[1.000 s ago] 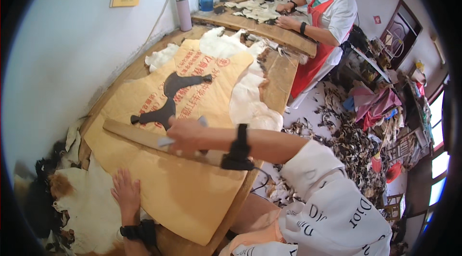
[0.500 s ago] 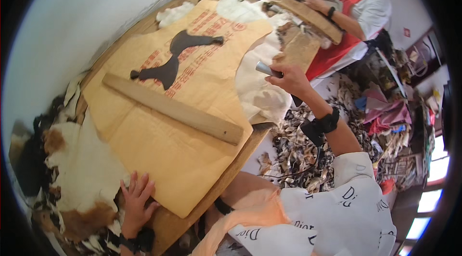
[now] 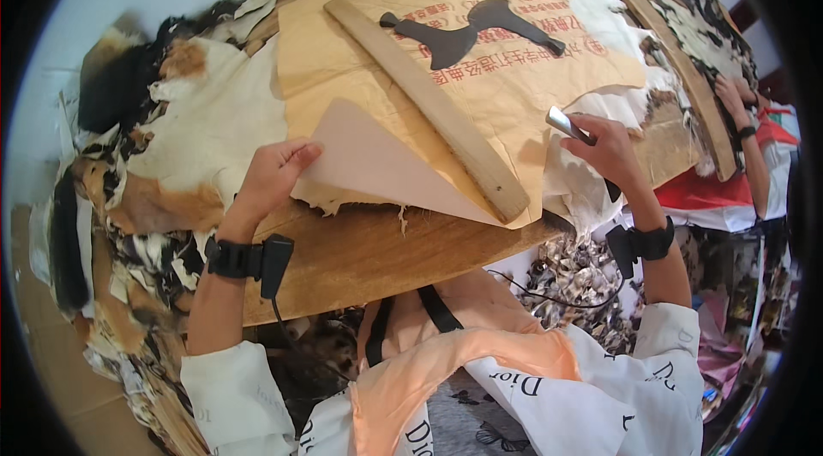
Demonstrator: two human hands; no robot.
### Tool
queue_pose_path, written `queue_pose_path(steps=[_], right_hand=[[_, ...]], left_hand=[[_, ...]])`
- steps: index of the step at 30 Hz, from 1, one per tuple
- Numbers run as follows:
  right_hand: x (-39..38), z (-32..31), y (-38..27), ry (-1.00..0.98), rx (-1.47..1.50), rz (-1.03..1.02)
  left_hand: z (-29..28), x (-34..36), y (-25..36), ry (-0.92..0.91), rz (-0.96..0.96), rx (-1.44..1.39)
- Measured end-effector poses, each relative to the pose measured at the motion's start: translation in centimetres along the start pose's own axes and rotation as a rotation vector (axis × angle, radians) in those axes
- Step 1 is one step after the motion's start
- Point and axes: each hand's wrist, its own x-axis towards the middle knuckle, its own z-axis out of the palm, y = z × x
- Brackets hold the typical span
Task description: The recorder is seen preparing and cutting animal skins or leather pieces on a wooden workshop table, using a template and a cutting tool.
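A large tan paper sheet point(image 3: 501, 105) with red print lies over pale hides on the wooden table. My left hand point(image 3: 276, 173) pinches its near-left corner and holds it folded up, showing the paler underside point(image 3: 381, 156). Lying slantwise across the sheet is a flat wooden bar point(image 3: 429, 106), whose near end touches the lifted flap's edge. Behind the bar rests a dark, curved flat piece point(image 3: 454, 43). My right hand point(image 3: 607, 149) grips a short tool with a silver end point(image 3: 561, 122) and a dark handle, above a white hide right of the paper.
Pale hide with brown patches point(image 3: 219, 96) covers the table's left, beside fur scraps point(image 3: 163, 259). Bare wooden table edge point(image 3: 360, 263) runs in front of me. More scraps point(image 3: 574, 272) lie below right. A co-worker's hand point(image 3: 733, 100) works beyond a plank point(image 3: 686, 70).
My left hand has gone from lying flat by the paper's corner to pinching and lifting that corner. The view has turned; my right hand still holds the tool.
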Motion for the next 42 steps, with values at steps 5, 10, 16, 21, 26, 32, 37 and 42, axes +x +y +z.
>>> queue_pose_path(steps=[5, 10, 16, 21, 26, 32, 37, 42], right_hand=[[-0.6, 0.1, 1.1, -0.013, 0.047, 0.019], [-0.4, 0.5, 0.8, -0.046, 0.03, -0.068], [-1.1, -1.2, 0.8, 0.177, -0.065, 0.034], [-0.7, -1.4, -3.7, 0.281, -0.108, 0.088], [1.8, 2.5, -12.0, 0.183, 0.08, -0.063], [4.1, 7.6, -18.1, 0.11, 0.19, -0.18], [5.5, 9.9, -21.5, -0.058, 0.276, -0.09], [9.7, 14.3, -19.4, -0.095, 1.786, 0.085]], left_hand=[[-0.6, 0.8, 0.9, 0.036, -0.041, -0.183], [-0.7, 0.1, -0.3, 0.005, -0.189, -0.347], [-1.9, 0.3, -0.7, -0.063, -0.166, -0.38], [-0.4, -1.5, -3.3, -0.303, -0.157, -0.211], [0.0, -5.5, -4.4, -0.283, 0.349, -0.046], [1.3, -6.3, -5.8, -0.313, 0.501, 0.032], [0.5, -6.6, -5.6, -0.367, 0.534, 0.083], [1.6, -3.1, -4.2, -0.525, 0.685, 0.193]])
